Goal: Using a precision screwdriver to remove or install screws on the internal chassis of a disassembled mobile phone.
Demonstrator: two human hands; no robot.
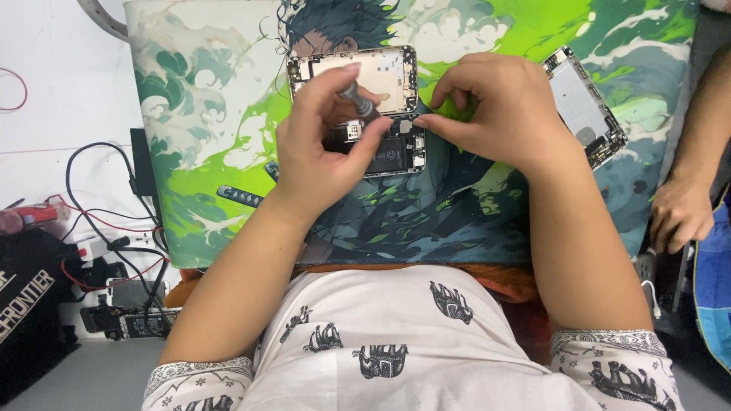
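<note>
pinching a slim screwdriver (359, 103) in my left hand (324, 144), tip slanting toward the opened phone (358, 114) at the mat's (205, 114) far edge, my right hand (495, 106) pinching its right side.

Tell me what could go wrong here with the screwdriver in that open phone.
The left hand works the screwdriver inside the opened phone; a slip might gouge the battery right below the tip. The right hand pinches something tiny at the phone's edge, which could drop onto the busy patterned mat and be hard to spot.
</note>
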